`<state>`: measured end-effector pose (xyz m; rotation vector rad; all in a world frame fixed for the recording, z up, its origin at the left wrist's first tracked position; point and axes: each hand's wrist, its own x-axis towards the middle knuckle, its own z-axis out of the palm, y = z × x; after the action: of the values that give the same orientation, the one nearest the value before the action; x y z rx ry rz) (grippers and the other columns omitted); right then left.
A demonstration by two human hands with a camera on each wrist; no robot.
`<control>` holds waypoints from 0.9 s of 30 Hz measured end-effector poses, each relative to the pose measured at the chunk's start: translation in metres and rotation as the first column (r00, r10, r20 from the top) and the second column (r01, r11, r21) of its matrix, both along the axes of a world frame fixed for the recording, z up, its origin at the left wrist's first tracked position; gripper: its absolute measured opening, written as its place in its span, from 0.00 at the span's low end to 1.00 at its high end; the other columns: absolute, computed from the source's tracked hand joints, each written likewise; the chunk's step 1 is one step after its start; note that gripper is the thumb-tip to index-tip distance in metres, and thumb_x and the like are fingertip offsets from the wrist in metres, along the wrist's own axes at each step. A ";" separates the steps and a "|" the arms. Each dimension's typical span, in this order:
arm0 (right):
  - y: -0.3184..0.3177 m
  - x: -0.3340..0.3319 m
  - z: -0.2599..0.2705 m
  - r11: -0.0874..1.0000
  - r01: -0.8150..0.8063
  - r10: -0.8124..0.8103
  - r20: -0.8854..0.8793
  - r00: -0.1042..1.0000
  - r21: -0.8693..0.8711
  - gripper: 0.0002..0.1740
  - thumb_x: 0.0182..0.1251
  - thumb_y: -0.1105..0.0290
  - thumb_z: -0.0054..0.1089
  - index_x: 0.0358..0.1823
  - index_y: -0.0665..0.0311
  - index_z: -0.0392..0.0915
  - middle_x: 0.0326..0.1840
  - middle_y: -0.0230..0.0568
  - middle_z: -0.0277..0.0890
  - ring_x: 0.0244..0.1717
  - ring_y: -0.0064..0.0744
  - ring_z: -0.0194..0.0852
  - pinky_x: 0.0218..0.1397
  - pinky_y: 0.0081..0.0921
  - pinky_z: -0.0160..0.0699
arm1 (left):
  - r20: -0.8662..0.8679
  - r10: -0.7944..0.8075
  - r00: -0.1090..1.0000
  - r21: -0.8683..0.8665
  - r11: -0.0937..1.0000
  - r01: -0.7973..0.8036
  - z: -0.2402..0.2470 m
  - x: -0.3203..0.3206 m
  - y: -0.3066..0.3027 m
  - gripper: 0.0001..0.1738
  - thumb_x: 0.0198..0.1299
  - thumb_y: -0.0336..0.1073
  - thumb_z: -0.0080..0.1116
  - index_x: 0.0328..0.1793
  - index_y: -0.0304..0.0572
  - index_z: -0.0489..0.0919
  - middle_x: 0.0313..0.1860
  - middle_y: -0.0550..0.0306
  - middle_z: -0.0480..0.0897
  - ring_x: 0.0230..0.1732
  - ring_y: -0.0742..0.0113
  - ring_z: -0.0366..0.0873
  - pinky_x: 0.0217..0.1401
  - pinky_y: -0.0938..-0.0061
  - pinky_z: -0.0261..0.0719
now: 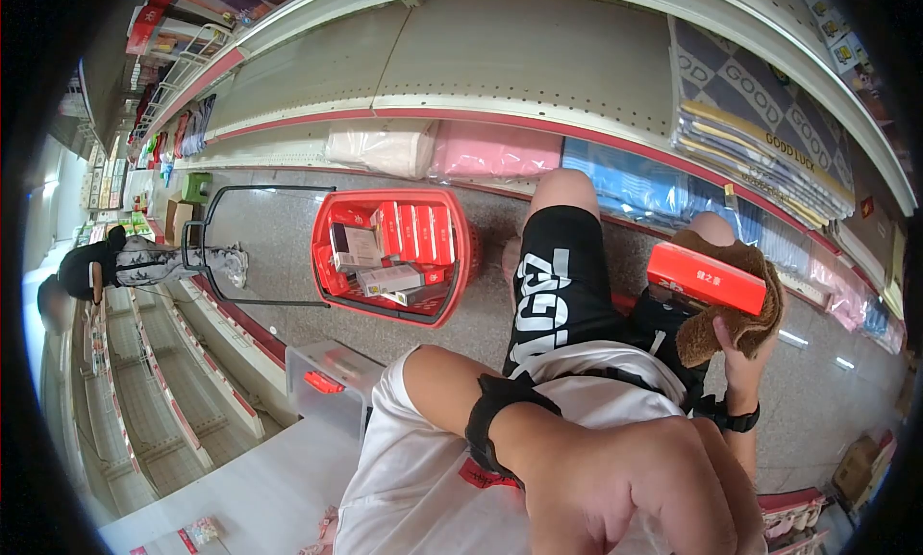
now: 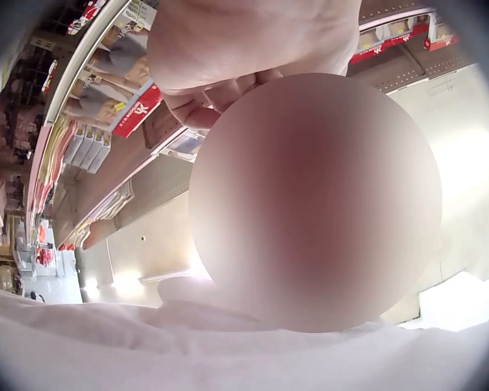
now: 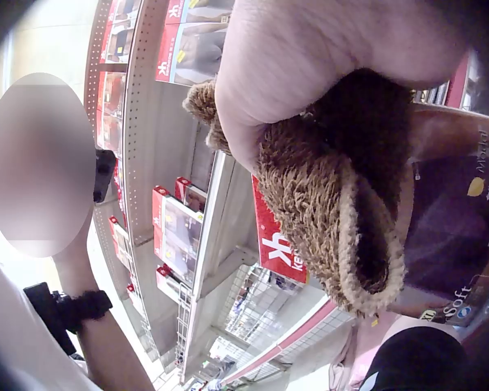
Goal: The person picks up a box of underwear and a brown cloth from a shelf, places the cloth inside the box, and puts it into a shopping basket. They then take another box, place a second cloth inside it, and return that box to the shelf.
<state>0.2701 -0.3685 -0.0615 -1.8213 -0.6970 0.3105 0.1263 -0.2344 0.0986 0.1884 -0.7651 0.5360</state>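
**Box cradled in a cloth, held up on the right of a shop aisle**

Head view, person crouched on the floor (image 1: 279, 228) before a low shelf (image 1: 519, 65). The right hand (image 1: 745, 353) is raised on the right of the scene and clenched from below on a brown cloth (image 1: 711, 329). A red box (image 1: 707, 278) lies lengthwise on top of that cloth, level and clear of the knee. The cloth wraps its underside and right end, so the palm meets the box only through the fabric. This hold probably suits rubbing the faces while keeping the box steady. The right wrist view confirms the grip: the thumb and palm press into the looped pile, and the box itself is hidden behind it.

The left hand (image 1: 625, 478) is drawn in near the camera, well apart from the box, with its back to the lens and the fingers bent. Whether it encloses anything cannot be told. The left wrist view shows only curled fingers (image 2: 204, 102) against a blurred patch.

A red basket (image 1: 389, 197) stands on the floor to the left, just beyond the knees. It holds more boxes (image 1: 413, 233), some red and some pale, lying loosely side by side; it is likely set there to stay within arm's reach. A clear bin (image 1: 332, 372) with a red latch sits nearer, at the left. Pink packs (image 1: 495, 151) lie on the bottom shelf and patterned mats (image 1: 760, 123) are stacked on the far right. A second person (image 1: 96, 267) crouches far down the aisle on the left.
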 end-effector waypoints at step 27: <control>0.001 -0.002 0.001 1.000 -0.018 0.019 -0.035 0.999 0.008 0.47 0.43 0.72 0.72 0.65 0.67 0.55 0.62 0.44 0.60 0.64 0.37 0.59 0.69 0.34 0.54 | -0.053 0.024 0.998 -0.061 0.998 -0.027 0.002 -0.003 -0.003 0.07 0.48 0.29 0.64 0.32 0.34 0.80 0.26 0.59 0.77 0.22 0.74 0.74 0.18 0.85 0.71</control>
<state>0.2685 -0.3671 -0.0601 -1.7990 -0.6901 0.3509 0.1234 -0.2378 0.1008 0.1546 -0.6953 0.5760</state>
